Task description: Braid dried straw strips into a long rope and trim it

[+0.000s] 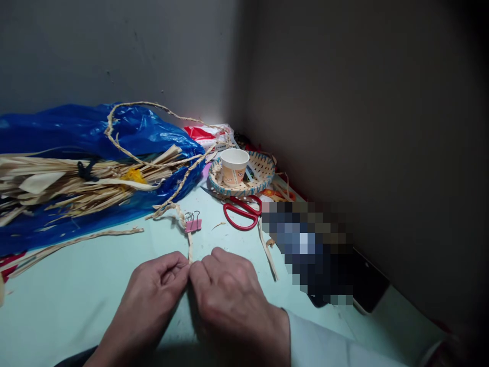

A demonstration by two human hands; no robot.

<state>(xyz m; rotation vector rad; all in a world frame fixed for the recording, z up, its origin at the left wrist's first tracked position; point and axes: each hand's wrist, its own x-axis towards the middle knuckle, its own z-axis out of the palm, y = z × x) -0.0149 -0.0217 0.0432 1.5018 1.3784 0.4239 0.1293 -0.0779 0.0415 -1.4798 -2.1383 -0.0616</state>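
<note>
My left hand (155, 290) and my right hand (229, 295) meet knuckle to knuckle on the pale green table (76, 300). Both are closed, pinching the near end of a braided straw strand (190, 250). The strand runs away from me to a pink binder clip (193, 224) clamped on it. Beyond the clip the braid (183, 181) loops up over a blue plastic bag (126, 132). What my fingers cover of the strand is hidden.
A tied bundle of dried straw strips (76, 183) lies on the blue bag at left. Red-handled scissors (242, 211) lie by a small woven basket (263, 171) holding a paper cup (234, 164). A loose straw strip (267, 252) and a dark phone (367, 288) lie at right, near the wall.
</note>
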